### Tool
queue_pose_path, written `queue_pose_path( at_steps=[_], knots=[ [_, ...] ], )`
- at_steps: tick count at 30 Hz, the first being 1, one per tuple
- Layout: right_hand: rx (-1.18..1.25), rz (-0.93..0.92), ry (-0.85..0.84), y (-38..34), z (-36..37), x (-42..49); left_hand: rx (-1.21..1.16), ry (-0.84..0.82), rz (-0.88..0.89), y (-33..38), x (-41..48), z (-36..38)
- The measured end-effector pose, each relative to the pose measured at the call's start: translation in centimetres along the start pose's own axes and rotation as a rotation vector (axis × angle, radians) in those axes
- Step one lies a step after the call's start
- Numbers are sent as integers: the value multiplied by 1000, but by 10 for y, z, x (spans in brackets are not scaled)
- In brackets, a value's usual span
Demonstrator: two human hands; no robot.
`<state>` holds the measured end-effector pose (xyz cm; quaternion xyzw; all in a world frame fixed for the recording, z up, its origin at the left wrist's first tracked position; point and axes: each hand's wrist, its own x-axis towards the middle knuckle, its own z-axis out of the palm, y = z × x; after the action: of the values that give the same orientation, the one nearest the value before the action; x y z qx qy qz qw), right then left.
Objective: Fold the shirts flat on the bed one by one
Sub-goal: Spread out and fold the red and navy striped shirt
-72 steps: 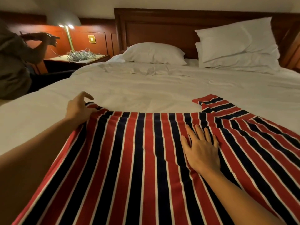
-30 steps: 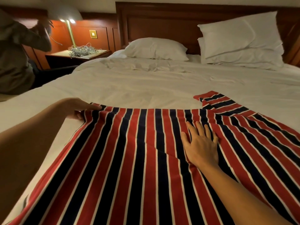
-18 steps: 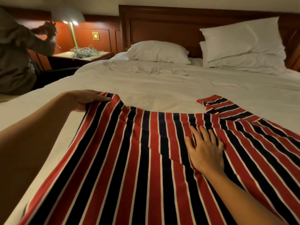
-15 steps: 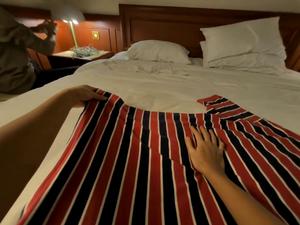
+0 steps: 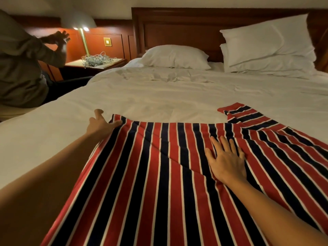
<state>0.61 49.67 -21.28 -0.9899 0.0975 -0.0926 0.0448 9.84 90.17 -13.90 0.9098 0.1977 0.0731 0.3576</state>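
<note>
A shirt [image 5: 150, 174] with red, navy and white stripes lies spread on the white bed [image 5: 159, 98], one short sleeve [image 5: 248, 116] sticking out at the far right. My left hand [image 5: 99, 125] is at the shirt's far left corner, fingers stretched onto the edge of the cloth and thumb spread away over the sheet. My right hand [image 5: 226, 160] lies flat on the middle of the shirt, fingers straight, pressing it down. A diagonal crease runs from the left corner toward my right hand.
Three white pillows [image 5: 175, 56] lean at the wooden headboard [image 5: 177, 29]. Another person [image 5: 19, 68] sits at the bed's left side, hands raised. A nightstand holds a tangle of cables [image 5: 95, 60] under a lit lamp [image 5: 82, 38].
My left hand had lifted the shirt's far left corner and drawn it outward; now the corner is back down and the thumb has come off it. My right hand stayed flat in place.
</note>
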Motion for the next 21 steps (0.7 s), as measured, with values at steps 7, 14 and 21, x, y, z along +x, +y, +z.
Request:
queue_pose_path(
  at_steps=[7,14,21],
  knots=[
    [-2,-86,-361,0,-39,-26,160,-251,-93,-33,-113,-52],
    [245,-296,-430,18,-87,-203,226,-420,-70,-41,-215,-85],
    [573,-383,-378,37,-124,-298,357,-496,195,-68,-299,-103]
  ],
)
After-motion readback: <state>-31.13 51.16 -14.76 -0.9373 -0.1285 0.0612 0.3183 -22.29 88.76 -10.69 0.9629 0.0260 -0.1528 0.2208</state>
